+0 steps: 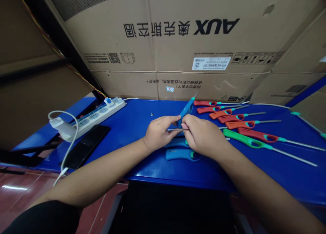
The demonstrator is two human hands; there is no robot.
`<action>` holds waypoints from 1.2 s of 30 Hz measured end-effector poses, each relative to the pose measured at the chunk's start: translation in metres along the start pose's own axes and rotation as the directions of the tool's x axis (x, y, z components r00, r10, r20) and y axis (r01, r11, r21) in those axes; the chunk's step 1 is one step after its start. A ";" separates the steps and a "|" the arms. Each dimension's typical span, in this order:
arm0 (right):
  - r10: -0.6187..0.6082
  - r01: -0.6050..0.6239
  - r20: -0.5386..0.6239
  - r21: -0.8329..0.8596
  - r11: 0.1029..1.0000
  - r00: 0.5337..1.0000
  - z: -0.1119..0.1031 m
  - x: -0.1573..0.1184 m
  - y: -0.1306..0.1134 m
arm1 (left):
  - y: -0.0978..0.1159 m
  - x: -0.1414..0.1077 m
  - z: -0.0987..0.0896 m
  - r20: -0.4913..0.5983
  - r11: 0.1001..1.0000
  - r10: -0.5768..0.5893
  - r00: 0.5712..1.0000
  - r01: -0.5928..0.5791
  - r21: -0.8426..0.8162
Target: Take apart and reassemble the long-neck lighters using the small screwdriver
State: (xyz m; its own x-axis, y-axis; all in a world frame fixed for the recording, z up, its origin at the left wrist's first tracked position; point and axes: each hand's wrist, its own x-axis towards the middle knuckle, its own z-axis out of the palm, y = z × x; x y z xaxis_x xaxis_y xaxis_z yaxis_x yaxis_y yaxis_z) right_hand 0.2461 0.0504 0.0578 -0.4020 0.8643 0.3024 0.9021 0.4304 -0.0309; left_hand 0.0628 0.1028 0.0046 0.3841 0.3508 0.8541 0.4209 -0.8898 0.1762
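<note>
As viewed from above, blue utility lighter (186, 111) is pinched betw. L hand (159, 134) & R hand (202, 135), long axis tilted away fr. body; steel rod (174, 129) held crosswise, tip toward L hand.

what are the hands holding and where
The left hand and right hand hold a blue utility lighter by its lower body, with a thin metal rod; the exact grip is hidden.
</note>
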 end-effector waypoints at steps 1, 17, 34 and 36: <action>-0.026 0.025 -0.011 -0.044 0.999 1.000 -0.001 0.000 0.001 | -0.001 0.001 0.000 0.020 1.000 -0.011 1.000 0.011 -0.014; -0.271 0.334 0.243 -0.276 0.901 0.932 -0.010 0.046 0.016 | -0.032 0.004 0.028 0.319 0.675 -0.485 0.814 0.581 -0.455; -0.239 0.150 0.285 0.301 0.942 0.928 0.021 0.139 0.040 | -0.039 -0.001 0.011 0.386 0.769 -0.625 0.678 0.621 0.154; -0.235 0.109 0.333 0.357 0.928 0.913 0.043 0.161 0.035 | -0.035 -0.002 0.011 0.428 0.768 -0.628 0.650 0.604 0.211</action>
State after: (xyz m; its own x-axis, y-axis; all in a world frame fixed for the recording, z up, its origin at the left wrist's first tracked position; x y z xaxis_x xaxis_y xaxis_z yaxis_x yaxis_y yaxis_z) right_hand 0.2058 0.2155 0.0640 -0.6316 0.7746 -0.0338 0.7371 0.5864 -0.3360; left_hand 0.0562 0.1366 -0.0080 0.3365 0.9120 0.2348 0.7287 -0.4101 0.5485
